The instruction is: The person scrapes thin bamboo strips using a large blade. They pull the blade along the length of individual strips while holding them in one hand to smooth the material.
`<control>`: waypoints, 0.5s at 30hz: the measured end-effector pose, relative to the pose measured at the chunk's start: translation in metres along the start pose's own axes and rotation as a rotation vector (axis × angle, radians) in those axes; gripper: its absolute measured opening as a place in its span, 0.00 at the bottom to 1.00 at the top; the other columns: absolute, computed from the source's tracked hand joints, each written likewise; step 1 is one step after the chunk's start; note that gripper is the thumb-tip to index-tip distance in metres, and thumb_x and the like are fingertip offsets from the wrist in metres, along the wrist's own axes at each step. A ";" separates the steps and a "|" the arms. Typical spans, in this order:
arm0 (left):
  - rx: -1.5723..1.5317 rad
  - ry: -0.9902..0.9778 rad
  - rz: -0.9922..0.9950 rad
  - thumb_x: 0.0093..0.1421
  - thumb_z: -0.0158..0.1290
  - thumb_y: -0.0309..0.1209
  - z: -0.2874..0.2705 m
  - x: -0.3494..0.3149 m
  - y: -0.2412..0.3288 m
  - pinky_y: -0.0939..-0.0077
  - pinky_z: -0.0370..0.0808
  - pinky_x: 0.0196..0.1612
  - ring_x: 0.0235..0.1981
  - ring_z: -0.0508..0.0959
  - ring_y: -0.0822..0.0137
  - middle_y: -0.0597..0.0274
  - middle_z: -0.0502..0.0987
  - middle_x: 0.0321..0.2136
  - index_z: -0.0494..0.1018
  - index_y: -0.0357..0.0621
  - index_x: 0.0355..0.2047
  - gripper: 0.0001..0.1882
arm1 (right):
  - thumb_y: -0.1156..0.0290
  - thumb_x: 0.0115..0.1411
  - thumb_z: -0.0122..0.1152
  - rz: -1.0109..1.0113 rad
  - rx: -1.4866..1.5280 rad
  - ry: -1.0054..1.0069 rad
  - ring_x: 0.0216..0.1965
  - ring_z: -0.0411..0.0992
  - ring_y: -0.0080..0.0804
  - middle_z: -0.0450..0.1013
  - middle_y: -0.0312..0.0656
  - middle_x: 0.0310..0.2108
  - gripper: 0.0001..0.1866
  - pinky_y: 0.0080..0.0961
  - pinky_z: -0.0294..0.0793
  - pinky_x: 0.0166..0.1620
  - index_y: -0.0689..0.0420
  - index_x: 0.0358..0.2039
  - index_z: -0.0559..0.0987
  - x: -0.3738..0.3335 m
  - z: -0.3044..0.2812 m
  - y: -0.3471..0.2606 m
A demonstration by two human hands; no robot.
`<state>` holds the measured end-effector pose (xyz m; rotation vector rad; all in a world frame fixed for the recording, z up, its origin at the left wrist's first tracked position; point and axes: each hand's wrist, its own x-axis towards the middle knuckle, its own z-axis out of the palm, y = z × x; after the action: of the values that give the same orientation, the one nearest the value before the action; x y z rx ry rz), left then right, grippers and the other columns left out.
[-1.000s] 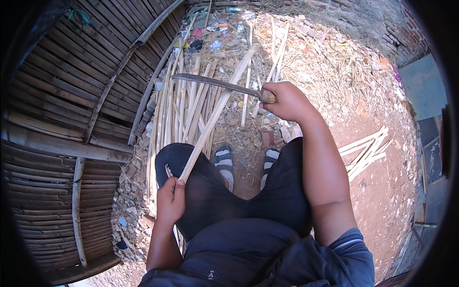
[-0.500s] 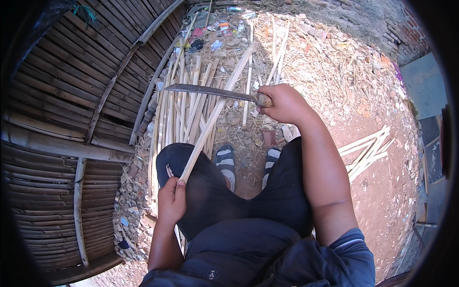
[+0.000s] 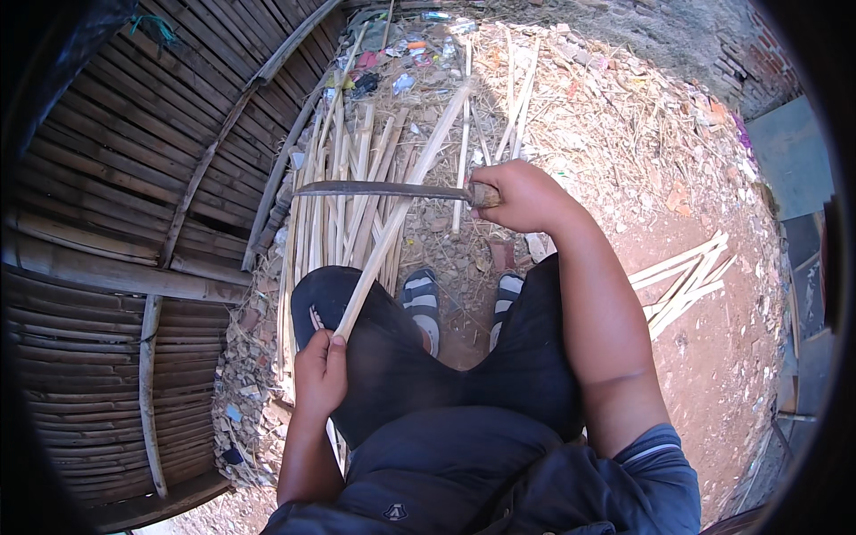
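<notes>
A long pale bamboo strip (image 3: 382, 247) slants up and away from my left hand (image 3: 321, 373), which is closed on its near end beside my left knee. My right hand (image 3: 522, 198) grips the wooden handle of a machete (image 3: 383, 189). The blade lies crosswise over the strip, pointing left, and appears to touch it about midway. The far end of the strip looks blurred. Beneath the blade, a pile of similar bamboo strips (image 3: 314, 214) lies on the ground to the left of my feet.
A slatted bamboo wall (image 3: 98, 169) stands close on the left. Cut strips (image 3: 685, 278) lie on bare soil at the right. More strips (image 3: 524, 98) rest on straw and rubble ahead, with scattered litter (image 3: 403, 84) at the far left. A brick piece (image 3: 502, 257) lies between my feet.
My right hand has drawn the machete slightly toward me and to the left along the strip. The left hand stays in place.
</notes>
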<state>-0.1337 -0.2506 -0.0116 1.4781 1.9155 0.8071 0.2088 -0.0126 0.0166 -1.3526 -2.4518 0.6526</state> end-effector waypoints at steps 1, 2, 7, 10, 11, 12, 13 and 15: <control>0.004 -0.001 0.002 0.75 0.49 0.34 0.000 0.000 0.000 0.70 0.67 0.25 0.20 0.71 0.72 0.62 0.72 0.18 0.75 0.36 0.34 0.14 | 0.58 0.57 0.73 0.074 -0.001 0.059 0.46 0.80 0.56 0.81 0.54 0.40 0.22 0.49 0.79 0.49 0.53 0.49 0.83 0.000 -0.003 0.006; 0.009 -0.002 0.005 0.75 0.49 0.34 0.000 0.000 0.001 0.70 0.67 0.25 0.20 0.71 0.73 0.62 0.72 0.18 0.75 0.36 0.34 0.14 | 0.58 0.58 0.73 0.148 -0.003 0.119 0.46 0.80 0.56 0.82 0.54 0.40 0.22 0.48 0.79 0.50 0.53 0.50 0.83 0.000 -0.004 0.011; 0.001 -0.007 -0.002 0.75 0.49 0.33 -0.001 0.000 0.005 0.71 0.67 0.25 0.20 0.70 0.73 0.62 0.72 0.18 0.75 0.36 0.34 0.14 | 0.59 0.57 0.73 0.098 0.010 0.042 0.45 0.80 0.56 0.81 0.54 0.39 0.21 0.49 0.78 0.49 0.54 0.49 0.83 -0.003 -0.010 0.000; -0.017 -0.002 -0.015 0.75 0.49 0.33 0.000 0.001 0.001 0.71 0.67 0.25 0.20 0.70 0.74 0.62 0.71 0.17 0.75 0.36 0.34 0.14 | 0.60 0.55 0.74 -0.081 0.031 -0.069 0.45 0.80 0.57 0.81 0.54 0.39 0.20 0.49 0.78 0.48 0.54 0.46 0.83 -0.002 0.004 -0.013; -0.022 0.002 -0.011 0.75 0.49 0.33 0.001 0.000 -0.001 0.71 0.67 0.25 0.19 0.70 0.74 0.62 0.71 0.17 0.75 0.36 0.34 0.14 | 0.60 0.55 0.74 -0.080 0.011 -0.110 0.45 0.80 0.57 0.81 0.53 0.39 0.20 0.49 0.78 0.48 0.53 0.46 0.83 -0.002 0.004 -0.017; -0.027 0.009 -0.007 0.75 0.49 0.33 0.000 0.000 -0.003 0.71 0.66 0.25 0.19 0.70 0.74 0.62 0.71 0.17 0.75 0.36 0.34 0.14 | 0.61 0.55 0.74 -0.081 -0.009 -0.151 0.45 0.80 0.56 0.82 0.53 0.39 0.20 0.49 0.78 0.48 0.53 0.46 0.83 -0.003 0.000 -0.024; -0.022 0.009 -0.005 0.75 0.49 0.33 0.000 0.000 -0.003 0.71 0.66 0.25 0.19 0.70 0.73 0.62 0.71 0.17 0.75 0.36 0.34 0.14 | 0.61 0.55 0.74 -0.083 -0.030 -0.191 0.45 0.80 0.56 0.82 0.53 0.38 0.19 0.50 0.78 0.48 0.52 0.46 0.84 -0.002 -0.003 -0.028; -0.013 0.005 0.000 0.75 0.49 0.33 0.000 0.000 -0.003 0.71 0.67 0.25 0.19 0.70 0.73 0.62 0.71 0.17 0.75 0.36 0.34 0.14 | 0.61 0.56 0.74 -0.042 -0.013 -0.108 0.44 0.80 0.56 0.82 0.52 0.38 0.19 0.50 0.78 0.48 0.51 0.47 0.84 0.000 -0.003 -0.015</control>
<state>-0.1355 -0.2507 -0.0135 1.4694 1.9102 0.8225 0.1990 -0.0185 0.0265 -1.2994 -2.5659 0.7184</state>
